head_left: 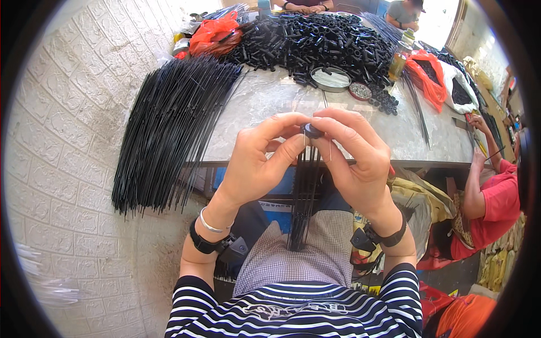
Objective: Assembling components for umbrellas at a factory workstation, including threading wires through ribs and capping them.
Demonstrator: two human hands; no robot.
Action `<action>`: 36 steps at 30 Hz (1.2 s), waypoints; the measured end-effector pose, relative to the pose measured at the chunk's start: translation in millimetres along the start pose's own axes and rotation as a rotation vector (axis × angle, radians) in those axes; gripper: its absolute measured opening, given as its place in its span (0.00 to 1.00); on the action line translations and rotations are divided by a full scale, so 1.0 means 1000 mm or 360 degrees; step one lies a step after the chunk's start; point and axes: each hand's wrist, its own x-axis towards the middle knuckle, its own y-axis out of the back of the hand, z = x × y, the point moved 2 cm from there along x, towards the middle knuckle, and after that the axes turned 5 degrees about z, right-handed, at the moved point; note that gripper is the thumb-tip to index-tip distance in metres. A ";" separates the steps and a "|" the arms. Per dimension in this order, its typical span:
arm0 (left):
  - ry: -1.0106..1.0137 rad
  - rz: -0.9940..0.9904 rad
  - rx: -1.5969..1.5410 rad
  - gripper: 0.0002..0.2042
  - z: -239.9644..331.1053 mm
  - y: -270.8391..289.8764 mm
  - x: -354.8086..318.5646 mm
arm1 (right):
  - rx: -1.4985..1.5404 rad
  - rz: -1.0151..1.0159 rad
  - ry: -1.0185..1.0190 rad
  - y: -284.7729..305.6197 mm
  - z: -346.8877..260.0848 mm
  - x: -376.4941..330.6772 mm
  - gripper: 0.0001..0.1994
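Observation:
In front of my chest, both hands meet at a small round black hub [313,130]. My left hand [264,158] pinches its left side between thumb and fingertips. On the other side, my right hand [356,151] grips it with thumb and forefinger. A thin pale wire [331,149] hangs from the right fingertips, and another short length shows by the left thumb. Below the hub, a small bunch of thin black rods [304,191], resembling umbrella ribs, dangles toward my lap. How the rods join the hub is hidden by my fingers.
A thick bundle of black rods [174,124] overhangs the table [248,132] at left. Behind lie a heap of black tubular parts [315,42], a round tin of pale wires [331,80] and a red bag [428,79]. A person in red [496,191] works at right.

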 end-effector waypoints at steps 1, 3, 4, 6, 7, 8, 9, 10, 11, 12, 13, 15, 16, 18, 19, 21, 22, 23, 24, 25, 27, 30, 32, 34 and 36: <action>-0.0012 0.0002 -0.0005 0.13 0.000 0.001 -0.001 | 0.0005 -0.0002 0.0000 -0.001 -0.001 0.000 0.14; -0.0005 0.0001 0.0001 0.13 0.001 0.001 -0.001 | 0.0000 0.0034 -0.0035 0.000 -0.002 0.001 0.14; 0.0001 -0.0004 0.0005 0.13 0.001 0.001 -0.001 | 0.0000 0.0032 -0.0032 0.000 -0.003 0.001 0.14; 0.0006 -0.0002 0.0002 0.13 0.002 0.001 -0.002 | 0.0044 0.0055 -0.0075 0.000 -0.002 0.000 0.14; 0.0013 -0.0003 0.0000 0.13 0.002 0.001 -0.003 | 0.0045 0.0054 -0.0073 0.000 -0.003 0.000 0.14; 0.0011 0.0000 0.0000 0.13 0.001 0.001 -0.003 | 0.0030 0.0049 -0.0086 0.000 -0.005 -0.001 0.14; 0.0022 0.0006 -0.0021 0.13 0.000 0.001 -0.004 | 0.0015 0.0044 -0.0100 0.000 -0.005 -0.001 0.14; 0.0033 0.0013 -0.0043 0.13 -0.001 0.001 -0.004 | 0.0015 0.0043 -0.0098 -0.001 -0.005 -0.001 0.14; 0.0031 0.0014 -0.0043 0.13 -0.001 0.002 -0.004 | 0.0012 0.0049 -0.0069 -0.002 -0.004 -0.001 0.14; 0.0021 0.0015 -0.0036 0.13 -0.001 0.002 -0.004 | 0.0008 0.0055 -0.0040 -0.002 -0.003 -0.001 0.14; 0.0010 0.0015 -0.0029 0.13 0.000 0.002 -0.003 | 0.0006 0.0056 -0.0036 -0.003 -0.002 -0.002 0.14; 0.0014 0.0027 -0.0023 0.13 0.000 0.002 -0.003 | -0.0102 0.0104 -0.0013 -0.005 -0.001 -0.004 0.15; 0.0021 0.0037 -0.0017 0.13 0.000 0.002 -0.003 | -0.0104 0.0104 -0.0009 -0.006 -0.002 -0.003 0.15; 0.0044 0.0040 -0.0012 0.13 0.001 0.002 -0.004 | -0.0461 0.0137 0.0185 -0.008 -0.006 -0.001 0.15; 0.0071 0.0042 -0.0006 0.13 0.001 0.002 -0.004 | -0.0459 0.0139 0.0192 -0.008 -0.008 -0.001 0.15; 0.0061 0.0057 -0.0011 0.13 0.001 0.002 -0.005 | -0.0673 0.0111 0.0266 -0.009 -0.015 0.000 0.15; 0.0057 0.0068 -0.0019 0.13 0.001 0.002 -0.005 | -0.0706 0.0119 0.0279 -0.009 -0.018 0.002 0.15; 0.0053 0.0070 -0.0016 0.13 0.001 0.003 -0.005 | -0.0704 0.0122 0.0282 -0.009 -0.019 0.002 0.15; 0.0066 0.0064 -0.0039 0.13 0.001 0.002 -0.005 | -0.0714 0.0087 0.0280 -0.007 -0.020 0.001 0.15; 0.0078 0.0059 -0.0062 0.13 0.000 0.001 -0.005 | -0.0723 0.0053 0.0277 -0.007 -0.021 0.001 0.15; 0.0062 0.0047 -0.0109 0.14 0.000 0.000 -0.005 | -0.0683 0.0073 0.0247 -0.006 -0.018 0.000 0.15; 0.0036 0.0048 -0.0144 0.15 -0.002 -0.002 -0.006 | -0.0592 0.0102 0.0200 -0.005 -0.017 0.002 0.14; 0.0025 0.0064 -0.0130 0.16 -0.004 -0.003 -0.007 | -0.0536 0.0112 0.0186 -0.005 -0.018 0.004 0.14; 0.0041 0.0127 -0.0171 0.16 -0.011 -0.005 -0.007 | -0.0444 0.0113 0.0040 -0.007 -0.016 0.003 0.14; 0.0010 0.0152 -0.0185 0.16 -0.016 -0.008 -0.008 | -0.0384 0.0106 0.0019 -0.006 -0.012 0.002 0.14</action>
